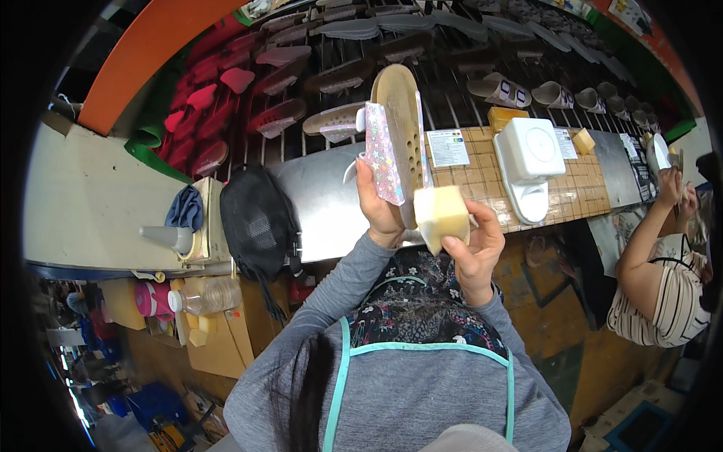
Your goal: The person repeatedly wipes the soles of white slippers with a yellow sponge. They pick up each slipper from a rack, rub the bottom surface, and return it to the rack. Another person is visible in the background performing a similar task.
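Note:
A sandal (407, 113) with a tan sole-shaped face and glittery, star-patterned pink sides is upright in front of me, toe end away. A row of small holes runs along its tan face. My left hand (379, 203) is closed round its near end. In my right hand (480, 248) is a pale yellow sponge block (440, 211), pinched between thumb and fingers. The sponge is beside the sandal's near end and overlaps it in view; whether they touch I cannot tell.
Rows of shoe parts lie on a dark rack (346, 75) beyond the metal bench edge (324, 203). A white dispenser-like device (531, 151) and a printed card (448, 148) rest on the bench. A black bag (256, 218) hangs at left. Another person (663, 279) works at right.

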Motion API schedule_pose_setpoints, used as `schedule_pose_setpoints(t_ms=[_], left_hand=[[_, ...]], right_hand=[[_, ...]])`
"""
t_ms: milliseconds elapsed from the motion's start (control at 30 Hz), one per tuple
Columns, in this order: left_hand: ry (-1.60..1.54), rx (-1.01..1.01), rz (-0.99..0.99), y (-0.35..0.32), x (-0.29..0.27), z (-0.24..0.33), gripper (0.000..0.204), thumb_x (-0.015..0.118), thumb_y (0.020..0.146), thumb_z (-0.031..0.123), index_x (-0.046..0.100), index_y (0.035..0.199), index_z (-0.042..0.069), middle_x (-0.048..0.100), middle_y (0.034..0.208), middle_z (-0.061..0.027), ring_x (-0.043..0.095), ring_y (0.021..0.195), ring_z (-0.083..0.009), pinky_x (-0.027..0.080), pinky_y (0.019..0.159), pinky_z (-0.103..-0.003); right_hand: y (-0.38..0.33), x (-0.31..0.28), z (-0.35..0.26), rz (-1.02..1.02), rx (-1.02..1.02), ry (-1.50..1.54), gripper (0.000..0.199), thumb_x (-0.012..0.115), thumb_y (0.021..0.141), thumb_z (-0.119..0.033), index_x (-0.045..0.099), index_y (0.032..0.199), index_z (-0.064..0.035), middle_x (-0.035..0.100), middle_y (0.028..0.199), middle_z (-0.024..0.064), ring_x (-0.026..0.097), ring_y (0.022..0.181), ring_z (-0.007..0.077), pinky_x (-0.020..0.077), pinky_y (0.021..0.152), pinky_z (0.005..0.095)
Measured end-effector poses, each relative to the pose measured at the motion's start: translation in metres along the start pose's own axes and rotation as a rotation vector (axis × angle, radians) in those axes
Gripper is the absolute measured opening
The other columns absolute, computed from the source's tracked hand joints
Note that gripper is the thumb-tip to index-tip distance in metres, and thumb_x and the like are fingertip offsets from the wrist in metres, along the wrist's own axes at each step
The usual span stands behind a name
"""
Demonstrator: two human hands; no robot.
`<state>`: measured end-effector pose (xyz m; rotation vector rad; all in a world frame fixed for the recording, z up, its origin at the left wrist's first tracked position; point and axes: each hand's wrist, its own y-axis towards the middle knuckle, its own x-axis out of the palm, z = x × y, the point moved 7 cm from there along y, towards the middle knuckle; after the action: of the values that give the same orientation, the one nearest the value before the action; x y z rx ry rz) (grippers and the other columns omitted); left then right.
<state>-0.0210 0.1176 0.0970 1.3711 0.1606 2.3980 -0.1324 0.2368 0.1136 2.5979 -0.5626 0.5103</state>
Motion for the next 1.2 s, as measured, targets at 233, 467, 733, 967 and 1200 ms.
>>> schedule_pose_setpoints(t_ms=[233, 467, 733, 967, 1200], left_hand=[[-0.255, -0.096, -0.062, 0.001, -0.013, 0.01, 0.064, 0.029, 0.101, 0.056, 0.047, 0.134, 0.004, 0.059, 0.126, -0.0111, 0.059, 0.112, -0.022, 0.047, 0.097, -0.036], [-0.252, -0.038, 0.091, -0.004, -0.036, 0.023, 0.057, 0.034, 0.102, 0.05, 0.051, 0.133, 0.006, 0.061, 0.125, -0.0117, 0.062, 0.108, -0.0239, 0.052, 0.093, -0.037], [-0.301, -0.019, 0.041, 0.001, -0.041, 0.037, 0.058, 0.037, 0.1, 0.05, 0.05, 0.135, 0.005, 0.061, 0.125, -0.0121, 0.064, 0.107, -0.0254, 0.053, 0.091, -0.038], [-0.356, -0.053, 0.043, 0.013, -0.045, 0.035, 0.057, 0.035, 0.101, 0.047, 0.048, 0.137, 0.006, 0.06, 0.127, -0.0134, 0.063, 0.108, -0.0281, 0.053, 0.092, -0.041], [-0.321, -0.066, -0.005, 0.019, -0.034, 0.026, 0.054, 0.036, 0.101, 0.046, 0.05, 0.135, 0.007, 0.061, 0.126, -0.0124, 0.064, 0.107, -0.0267, 0.053, 0.091, -0.04]], right_hand=[[-0.009, 0.033, -0.019, -0.168, -0.464, -0.68, 0.05, 0.081, 0.058, -0.002, 0.065, 0.105, -0.0066, 0.055, 0.09, 0.0088, 0.059, 0.08, 0.0217, 0.0503, 0.068, 0.0317], [-0.011, 0.032, -0.014, -0.009, -0.467, -0.779, 0.047, 0.083, 0.058, -0.003, 0.063, 0.101, -0.0057, 0.054, 0.087, 0.0081, 0.056, 0.075, 0.0216, 0.0487, 0.064, 0.0324], [-0.005, 0.027, -0.021, 0.051, -0.472, -0.856, 0.049, 0.079, 0.058, -0.002, 0.066, 0.105, -0.0064, 0.055, 0.09, 0.0087, 0.057, 0.08, 0.0237, 0.049, 0.07, 0.0333], [-0.012, 0.05, -0.019, -0.168, -0.577, -0.956, 0.057, 0.079, 0.052, -0.01, 0.072, 0.109, -0.0153, 0.059, 0.095, 0.0059, 0.056, 0.086, 0.0204, 0.0364, 0.083, 0.0355], [-0.013, 0.029, -0.022, -0.035, -0.416, -0.798, 0.053, 0.077, 0.052, -0.008, 0.074, 0.105, -0.0136, 0.059, 0.096, 0.0086, 0.055, 0.089, 0.0237, 0.0427, 0.082, 0.0351]])
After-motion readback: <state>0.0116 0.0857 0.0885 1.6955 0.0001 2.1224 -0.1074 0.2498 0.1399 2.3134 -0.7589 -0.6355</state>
